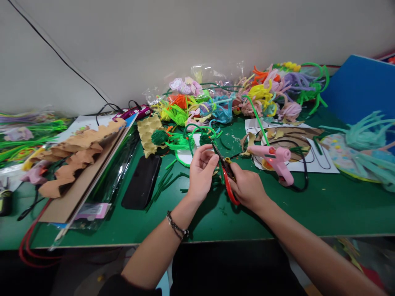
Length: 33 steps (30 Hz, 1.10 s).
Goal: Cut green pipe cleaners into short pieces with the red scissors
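Observation:
My right hand (247, 186) is closed on red-handled scissors (227, 183), whose dark blades point up and left toward the fingertips of my left hand (202, 170). The left fingers are curled together beside the blades; what they pinch is too small to make out. Just beyond both hands lies a green pipe-cleaner piece (182, 142) with dark green balls on a white backing. Short green stem offcuts (165, 185) are scattered left of my left hand.
A black phone (141, 181) and cardboard strips (72, 164) lie to the left. On the right, a pink glue gun (273, 158) rests over a paper template (324, 158). Colourful pipe-cleaner bundles (262, 94) line the wall. A blue board (361, 90) stands back right.

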Tool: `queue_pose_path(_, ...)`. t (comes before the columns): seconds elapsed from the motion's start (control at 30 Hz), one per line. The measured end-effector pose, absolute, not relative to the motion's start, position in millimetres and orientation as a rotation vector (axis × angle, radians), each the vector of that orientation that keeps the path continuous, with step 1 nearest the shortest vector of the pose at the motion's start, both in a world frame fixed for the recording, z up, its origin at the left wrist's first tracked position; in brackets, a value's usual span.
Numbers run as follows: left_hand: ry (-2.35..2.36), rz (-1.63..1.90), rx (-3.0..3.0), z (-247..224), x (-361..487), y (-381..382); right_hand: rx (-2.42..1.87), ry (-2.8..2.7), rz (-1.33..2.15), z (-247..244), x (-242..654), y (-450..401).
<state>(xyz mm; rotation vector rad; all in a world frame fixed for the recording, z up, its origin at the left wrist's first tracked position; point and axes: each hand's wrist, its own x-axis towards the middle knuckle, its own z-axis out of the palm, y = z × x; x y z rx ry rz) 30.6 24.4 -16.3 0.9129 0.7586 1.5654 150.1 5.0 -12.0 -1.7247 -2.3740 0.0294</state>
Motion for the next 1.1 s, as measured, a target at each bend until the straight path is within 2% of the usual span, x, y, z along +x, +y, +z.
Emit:
queue_pose_path(0.47,0.755,1.504,0.970,-14.6,29.2,21.7,-1.603,-2.316,0.259,-8.6,149.6,1.3)
queue_pose_path(1.1,0.940,1.634,1.105,-3.3,31.2,18.4,-1.693,-2.380,0.302,-4.5,147.3,0.1)
